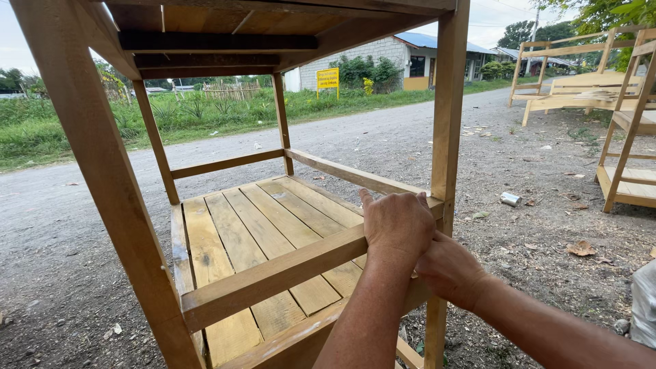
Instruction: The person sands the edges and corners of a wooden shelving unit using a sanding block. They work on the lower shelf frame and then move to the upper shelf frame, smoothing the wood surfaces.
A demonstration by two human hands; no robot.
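Observation:
A wooden shelf frame (102,178) stands close in front of me, with a slatted lower shelf (260,232) and a plank top overhead. My left hand (398,222) lies over the near horizontal rail (273,277), fingers curled on it close to the front right post (445,137). My right hand (451,270) is tucked just behind and below the left one, next to that post at the rail joint. Whether it holds anything is hidden by the left hand.
The frame stands on gravel beside a road (383,130). More unfinished wooden frames (629,116) stand at the right. A small can (510,199) and dry leaves lie on the ground. Grass, a yellow sign (328,78) and houses lie beyond.

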